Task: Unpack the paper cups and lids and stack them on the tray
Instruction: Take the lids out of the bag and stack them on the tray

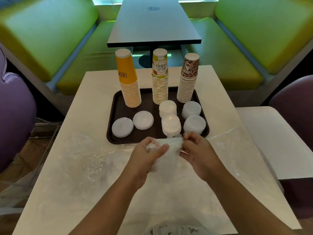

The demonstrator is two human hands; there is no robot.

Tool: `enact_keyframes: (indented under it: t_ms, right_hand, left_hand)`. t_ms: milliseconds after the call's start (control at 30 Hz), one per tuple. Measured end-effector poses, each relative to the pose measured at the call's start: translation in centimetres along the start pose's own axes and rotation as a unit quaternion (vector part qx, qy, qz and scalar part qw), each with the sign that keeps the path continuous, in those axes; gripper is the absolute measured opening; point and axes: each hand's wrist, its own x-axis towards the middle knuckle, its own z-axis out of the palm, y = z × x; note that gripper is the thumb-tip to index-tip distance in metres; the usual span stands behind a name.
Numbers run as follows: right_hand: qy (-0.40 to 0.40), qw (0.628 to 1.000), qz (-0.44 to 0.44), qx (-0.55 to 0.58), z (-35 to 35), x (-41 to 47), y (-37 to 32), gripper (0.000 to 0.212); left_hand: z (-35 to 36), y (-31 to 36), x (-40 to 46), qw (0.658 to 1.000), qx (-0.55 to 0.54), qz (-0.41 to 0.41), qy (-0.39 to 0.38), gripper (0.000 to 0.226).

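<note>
Both hands are working one clear plastic sleeve of lids (166, 150), held just above the surface at the tray's near edge. Left hand (149, 154) has its grip wrapped round the sleeve body, thumb across the front. Right hand (197, 152) pinches the plastic at the sleeve's far end, fingertips bunched. Contents are blurred; probably lids still inside, count unknown.

Dark brown tray (116, 102) already holds:
- yellow cup stack (128, 78), back left, upside down
- "Hello Summer" cup stack (160, 77), back centre
- leopard-print cup stack (188, 78), back right
- two low lid stacks (132, 123), front left, side by side
- four taller lid stacks (182, 117), front right, packed two by two

Loose clear wrap (94, 160) is spread over the white surface (94, 92), left and right of the hands. Another bagged bundle (177, 230) sits at the near edge, partly out of frame; can't tell what's in it.

Judgement: cups look done, lids mostly done. Left: open this sleeve, stack its lids on the tray, then maybe the near bundle. Free tray space is tight, mainly mid-left.
</note>
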Motion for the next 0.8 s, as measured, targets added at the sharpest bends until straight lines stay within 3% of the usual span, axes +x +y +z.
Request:
enact_keyframes:
  t_ms: [100, 167, 200, 267, 333, 400, 533, 633, 733, 800]
  right_hand:
    - [0.003, 0.998, 0.029, 0.063, 0.2, 0.0, -0.4, 0.030]
    - [0.009, 1.000, 0.029, 0.004, 0.6, -0.3, -0.1, 0.032]
    - [0.017, 0.999, 0.026, -0.038, 0.7, -0.5, 0.2, 0.032]
    - [0.033, 0.994, 0.024, -0.102, 1.0, -0.7, 0.5, 0.030]
    - [0.037, 0.987, 0.030, -0.151, 1.2, -0.7, 0.8, 0.025]
    - [0.014, 0.968, 0.031, -0.249, 1.3, -0.7, 1.2, 0.015]
    - [-0.024, 0.906, -0.027, -0.422, 1.6, -0.4, 2.7, 0.026]
    - [-0.004, 0.878, -0.068, -0.474, 1.9, 0.0, 3.5, 0.020]
    - [0.023, 0.856, -0.091, -0.508, 1.5, 0.6, 4.3, 0.031]
    - [0.057, 0.848, -0.094, -0.518, 0.7, 1.0, 4.6, 0.034]
  left_hand:
    - [-1.2, -0.2, 0.2, 0.961, 0.266, 0.068, 0.004, 0.024]
    - [-1.9, -0.9, 0.6, 0.944, 0.316, 0.092, 0.026, 0.010]
    - [-1.9, -1.0, 0.5, 0.962, 0.262, 0.074, 0.035, 0.007]
    - [-1.5, -1.1, 0.2, 0.996, 0.083, 0.016, 0.016, 0.021]
    - [-1.2, -1.3, 0.1, 0.999, -0.043, -0.026, 0.010, 0.023]
    - [-1.3, -1.5, 0.2, 0.995, -0.082, -0.049, 0.003, 0.025]
    - [-1.6, -1.6, -0.2, 0.989, -0.118, -0.090, -0.013, 0.021]
    - [-2.1, -1.7, -0.3, 0.980, -0.156, -0.126, -0.002, 0.029]
    - [-3.5, -1.3, -0.1, 0.966, -0.209, -0.154, 0.004, 0.030]
    - [-4.7, -1.0, 0.4, 0.954, -0.255, -0.158, 0.003, 0.043]
